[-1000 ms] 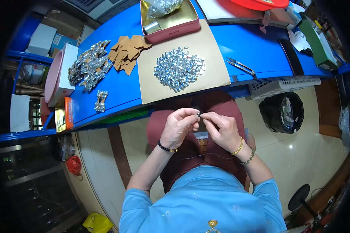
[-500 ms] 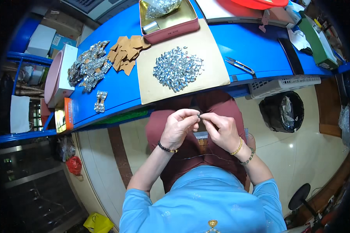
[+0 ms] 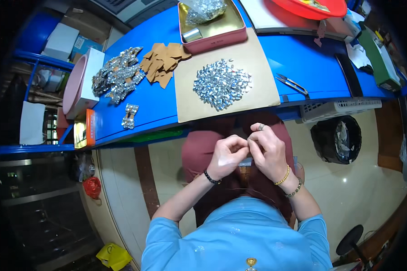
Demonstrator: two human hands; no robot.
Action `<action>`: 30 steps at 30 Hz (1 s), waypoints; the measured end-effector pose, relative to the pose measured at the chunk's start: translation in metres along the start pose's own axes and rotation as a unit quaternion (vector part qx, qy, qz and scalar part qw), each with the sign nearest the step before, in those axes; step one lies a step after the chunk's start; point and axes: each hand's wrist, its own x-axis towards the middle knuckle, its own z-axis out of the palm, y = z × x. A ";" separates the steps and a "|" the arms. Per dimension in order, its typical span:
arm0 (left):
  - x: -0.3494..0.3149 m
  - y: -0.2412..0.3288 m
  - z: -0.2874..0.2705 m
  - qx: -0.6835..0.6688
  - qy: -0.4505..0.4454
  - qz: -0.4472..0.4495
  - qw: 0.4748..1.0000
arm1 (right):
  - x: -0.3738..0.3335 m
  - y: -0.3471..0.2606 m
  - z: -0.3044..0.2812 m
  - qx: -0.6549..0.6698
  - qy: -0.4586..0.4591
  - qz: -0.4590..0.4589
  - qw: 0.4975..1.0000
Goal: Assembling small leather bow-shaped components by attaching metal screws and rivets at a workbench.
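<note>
Above my lap, both hands meet fingertip to fingertip. My left hand is closed in a pinch, thumb against index finger. My right hand pinches right beside it, a ring on one raised finger. Whatever they hold is too small or hidden to make out. A fine thread runs faintly across my lap below the hands. On the table edge ahead, a heap of silver faceted beads lies on a tan board. To its left are tan leather-like cutouts, a pile of beaded pieces and one separate bow-shaped beaded piece.
A pink tin holding a bag of beads and a metal cylinder stands behind the heap. Thread snips and a dark flat case lie to the right. A black-lined bin stands on the floor. A red basin sits at the back.
The view has shifted, so the table sits further right. My right hand has turned with its fingers raised. The small dark thing between the fingertips no longer shows.
</note>
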 end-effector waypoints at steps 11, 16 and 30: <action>0.000 0.010 -0.003 -0.006 -0.035 -0.061 0.998 | -0.004 0.010 0.001 0.019 -0.044 -0.010 0.999; 0.008 0.018 -0.007 0.196 0.040 0.080 0.976 | 0.003 -0.003 -0.011 0.269 0.020 0.166 0.948; 0.064 0.014 -0.058 0.447 0.178 0.249 0.841 | -0.002 0.008 -0.002 0.194 -0.097 0.198 0.956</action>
